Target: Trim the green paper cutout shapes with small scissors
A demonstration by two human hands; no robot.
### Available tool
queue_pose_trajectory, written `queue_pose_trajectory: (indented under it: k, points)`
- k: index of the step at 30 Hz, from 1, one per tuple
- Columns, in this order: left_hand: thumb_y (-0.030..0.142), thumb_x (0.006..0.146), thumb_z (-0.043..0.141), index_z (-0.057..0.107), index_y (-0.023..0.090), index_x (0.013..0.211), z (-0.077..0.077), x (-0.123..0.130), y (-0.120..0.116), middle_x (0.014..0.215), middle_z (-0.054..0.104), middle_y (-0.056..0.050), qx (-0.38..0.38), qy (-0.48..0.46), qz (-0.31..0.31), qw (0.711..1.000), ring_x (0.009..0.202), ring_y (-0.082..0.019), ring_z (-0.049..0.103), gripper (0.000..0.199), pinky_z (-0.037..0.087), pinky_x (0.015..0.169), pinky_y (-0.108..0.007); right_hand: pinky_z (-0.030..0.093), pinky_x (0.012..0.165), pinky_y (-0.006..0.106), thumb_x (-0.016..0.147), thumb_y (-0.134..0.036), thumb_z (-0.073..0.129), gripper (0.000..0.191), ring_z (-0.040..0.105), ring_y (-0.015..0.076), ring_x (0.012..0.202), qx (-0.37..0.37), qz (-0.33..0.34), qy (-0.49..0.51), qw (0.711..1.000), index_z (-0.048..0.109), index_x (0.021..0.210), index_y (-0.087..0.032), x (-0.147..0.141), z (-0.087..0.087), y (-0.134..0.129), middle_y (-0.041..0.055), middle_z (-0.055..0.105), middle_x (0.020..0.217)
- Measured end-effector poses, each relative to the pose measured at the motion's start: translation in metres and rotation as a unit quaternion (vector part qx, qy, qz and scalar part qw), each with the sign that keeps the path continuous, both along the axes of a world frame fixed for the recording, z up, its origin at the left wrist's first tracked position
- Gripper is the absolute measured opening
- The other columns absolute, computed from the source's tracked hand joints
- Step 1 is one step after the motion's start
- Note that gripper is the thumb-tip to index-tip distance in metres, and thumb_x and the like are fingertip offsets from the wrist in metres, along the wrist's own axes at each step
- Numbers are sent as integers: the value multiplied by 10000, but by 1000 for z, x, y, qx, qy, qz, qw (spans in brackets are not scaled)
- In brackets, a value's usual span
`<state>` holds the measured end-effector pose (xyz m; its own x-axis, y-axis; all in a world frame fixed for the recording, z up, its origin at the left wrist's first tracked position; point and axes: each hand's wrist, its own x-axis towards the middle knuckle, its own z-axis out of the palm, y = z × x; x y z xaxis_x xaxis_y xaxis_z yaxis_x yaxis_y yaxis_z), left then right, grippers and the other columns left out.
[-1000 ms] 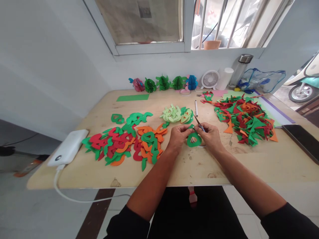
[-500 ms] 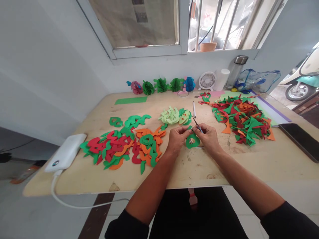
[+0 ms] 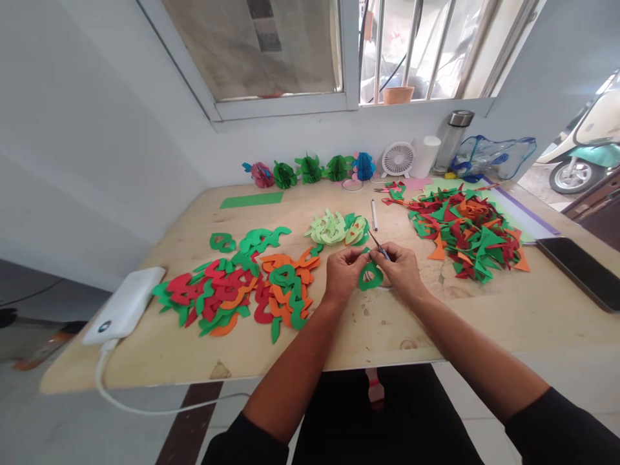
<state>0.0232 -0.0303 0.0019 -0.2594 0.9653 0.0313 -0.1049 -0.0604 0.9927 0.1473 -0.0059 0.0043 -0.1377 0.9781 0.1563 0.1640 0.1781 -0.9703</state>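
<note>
Near the front middle of the table, both hands meet over a green paper cutout (image 3: pixel 371 281) with an opening in its middle. My left hand (image 3: pixel 343 270) pinches its upper edge between thumb and fingers. In my right hand (image 3: pixel 401 266) is a pair of scissors (image 3: pixel 378 243), dark blade pointing away from me; the fingers cover most of it. The right fingertips lie close beside the paper's top. Just beyond the hands are light green paper cutouts (image 3: pixel 325 228) and a pen (image 3: pixel 374 215). Something white shows partly under the cutout.
Red, orange and green cutouts (image 3: pixel 232 284) are heaped at left, beside a white power bank (image 3: pixel 123 307) with a cable. Paper scraps (image 3: pixel 469 226) pile up at right, near a phone (image 3: pixel 581 274). Honeycomb paper figures (image 3: pixel 310 169), a small fan (image 3: pixel 398 159) and a bottle (image 3: pixel 453 142) line the wall.
The view has shifted slightly. Both hands keep their hold on the green cutout and the scissors, with only a slight change in the fingers.
</note>
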Motion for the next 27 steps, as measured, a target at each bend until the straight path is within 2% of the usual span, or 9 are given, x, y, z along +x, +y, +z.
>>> queue_pose_trajectory:
  k: [8,14,27]
  points:
    - [263,646,664,712,154,703,-4,0,0,651,683,-14,20,45,31,998,597,-134,607,132,468,593,-231,339,497,241,701,-408,619,264,433,110,512,4,6,-9,1000,676,697,-151,0,1,0,-4,564,558]
    - [260,657,635,701,155,698,-4,0,0,597,647,9,17,76,49,996,534,-108,563,131,435,537,-207,315,495,239,711,-397,608,269,403,100,510,-5,6,-3,1000,671,704,-136,-1,2,-1,-14,538,549]
    - [251,613,652,706,159,686,-3,-1,2,605,662,1,12,44,54,997,556,-117,578,129,443,531,-203,222,423,217,673,-479,631,348,303,69,460,-62,10,24,998,656,674,-131,-3,4,-2,-52,391,464]
